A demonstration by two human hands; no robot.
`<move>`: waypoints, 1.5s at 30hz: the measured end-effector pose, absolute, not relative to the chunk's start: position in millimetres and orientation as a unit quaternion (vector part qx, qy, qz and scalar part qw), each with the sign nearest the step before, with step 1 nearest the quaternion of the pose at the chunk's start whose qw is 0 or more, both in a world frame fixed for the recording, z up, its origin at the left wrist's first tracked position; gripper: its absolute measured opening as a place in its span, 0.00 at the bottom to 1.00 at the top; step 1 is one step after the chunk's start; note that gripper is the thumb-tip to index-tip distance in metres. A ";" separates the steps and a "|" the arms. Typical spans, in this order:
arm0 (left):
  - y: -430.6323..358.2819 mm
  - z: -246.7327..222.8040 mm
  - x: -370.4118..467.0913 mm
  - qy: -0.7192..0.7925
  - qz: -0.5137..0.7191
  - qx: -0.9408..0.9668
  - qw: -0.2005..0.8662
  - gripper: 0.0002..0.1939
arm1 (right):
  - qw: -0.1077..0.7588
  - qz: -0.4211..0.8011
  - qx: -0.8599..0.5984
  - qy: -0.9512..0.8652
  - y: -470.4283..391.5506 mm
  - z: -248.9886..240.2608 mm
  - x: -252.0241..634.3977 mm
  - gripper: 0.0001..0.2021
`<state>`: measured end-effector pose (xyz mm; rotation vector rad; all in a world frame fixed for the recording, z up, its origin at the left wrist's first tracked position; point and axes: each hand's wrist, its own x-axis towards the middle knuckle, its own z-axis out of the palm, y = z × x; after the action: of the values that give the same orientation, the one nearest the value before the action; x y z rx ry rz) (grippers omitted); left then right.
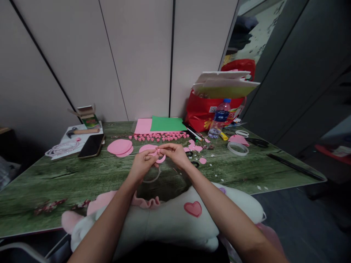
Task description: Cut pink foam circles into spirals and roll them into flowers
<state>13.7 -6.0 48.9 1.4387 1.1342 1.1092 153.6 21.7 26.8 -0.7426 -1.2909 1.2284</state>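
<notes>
My left hand (144, 163) and my right hand (174, 153) meet above the middle of the table, fingertips pinched on a small pink paper piece (158, 152). A pink disc (148, 147) lies just behind my fingers. Below my left hand a thin pale loop (152, 180) shows; whether it is held I cannot tell. Several pink discs (120, 147) are stacked to the left. Behind my hands run rows of small pink rolled pieces (160, 137). Black scissor handles (195, 164) show beside my right hand, partly hidden by it.
Left: phone (91, 145), hammer (85, 131), bead strings (62, 148), small box (90, 118). Behind: green sheet (168, 124), red bag (199, 111), bottle (220, 118). Right: tape roll (237, 148), black scissors (257, 142), black rod (294, 167). A plush toy (170, 226) lies in front.
</notes>
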 end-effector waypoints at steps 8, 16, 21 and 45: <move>-6.2 48.6 13.8 0.472 0.460 0.582 0.477 0.21 | 0.575 0.524 -0.306 -0.549 24.4 22.5 152.6 0.11; -5.0 47.1 13.3 0.467 0.467 0.581 0.475 0.21 | 0.574 0.502 -0.325 -0.559 23.8 24.5 153.4 0.11; -5.2 47.7 13.4 0.462 0.480 0.570 0.481 0.20 | 0.566 0.509 -0.320 -0.564 21.9 26.8 153.6 0.12; -3.4 44.2 13.5 0.416 0.481 0.560 0.531 0.18 | 0.555 0.545 -0.306 -0.549 22.9 24.0 153.8 0.15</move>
<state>13.5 -3.4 44.2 1.3365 0.9927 1.1488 153.8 22.9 24.0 -0.7239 -1.2970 1.2865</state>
